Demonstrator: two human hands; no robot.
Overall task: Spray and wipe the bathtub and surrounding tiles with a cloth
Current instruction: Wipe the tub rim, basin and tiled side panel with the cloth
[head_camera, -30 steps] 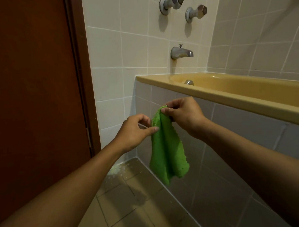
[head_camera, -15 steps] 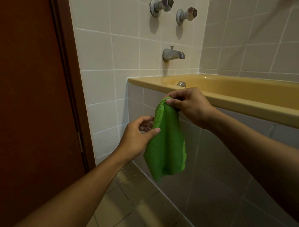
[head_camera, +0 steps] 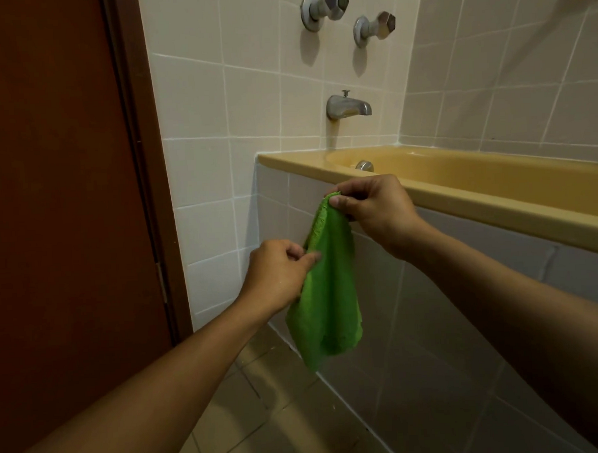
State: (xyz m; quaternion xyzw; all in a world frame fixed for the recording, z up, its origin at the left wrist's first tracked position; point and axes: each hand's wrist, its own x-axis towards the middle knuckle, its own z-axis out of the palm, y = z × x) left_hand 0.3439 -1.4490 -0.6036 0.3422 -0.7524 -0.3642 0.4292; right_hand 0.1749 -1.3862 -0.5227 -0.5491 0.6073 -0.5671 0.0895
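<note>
A green cloth [head_camera: 328,293] hangs in front of the tiled side panel [head_camera: 432,323] of a yellow bathtub [head_camera: 478,198]. My right hand [head_camera: 376,212] pinches the cloth's top corner just below the tub rim. My left hand [head_camera: 279,275] pinches the cloth's left edge lower down. The cloth droops folded between them, its bottom end free above the floor. No spray bottle is in view.
A brown door [head_camera: 56,202] stands at the left. Two metal tap handles [head_camera: 325,6] and a spout [head_camera: 347,106] stick out of the white tiled wall above the tub's end. Beige floor tiles [head_camera: 264,416] lie below.
Both hands have kept hold of the cloth. My left hand has slid a little lower along its edge, and the view has shifted slightly.
</note>
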